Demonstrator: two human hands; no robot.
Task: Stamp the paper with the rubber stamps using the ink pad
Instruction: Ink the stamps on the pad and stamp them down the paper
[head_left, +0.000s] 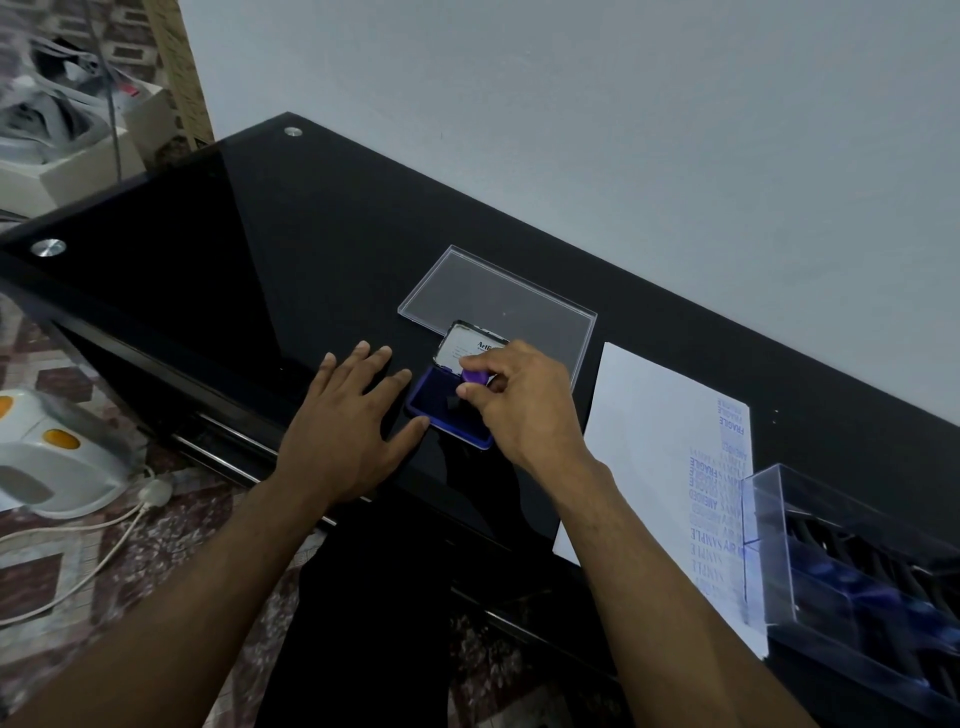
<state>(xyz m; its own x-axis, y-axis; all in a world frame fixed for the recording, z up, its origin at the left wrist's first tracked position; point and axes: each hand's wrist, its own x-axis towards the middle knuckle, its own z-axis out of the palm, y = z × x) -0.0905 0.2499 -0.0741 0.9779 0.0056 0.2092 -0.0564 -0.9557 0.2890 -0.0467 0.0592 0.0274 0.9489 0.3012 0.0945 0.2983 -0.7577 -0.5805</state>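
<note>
A glossy black desk (311, 249) stands against a pale wall, with patterned floor tiles and a white appliance (52, 457) on the floor to the left. Near the middle of the desk lies the ink pad (441, 410), its lid tipped back so the blue pad faces up — the natural way to leave it when stamps go back and forth. The right hand (519, 400) pinches a purple-handled rubber stamp (475, 376) between thumb and fingertips and holds it down on the pad, apparently loading the face with ink; whether the rubber is pressed flat cannot be told, since the fingers hide it. The left hand (348, 415) lies flat on the desk with fingers spread and holding nothing, its thumb touching the pad's near corner, most likely to keep the light case from sliding under the press. Just right of the pad lies the paper (644, 441), within easy reach for the next print; its right part already carries rows of blue impressions such as FRAGILE and SAMPLE, so the job looks well along. A clear lid (498, 296) rests behind the pad, out of the way, and the clear stamp box (831, 571) sits at the right, over the paper's edge — further stamps seem to lie inside, though blurred.
</note>
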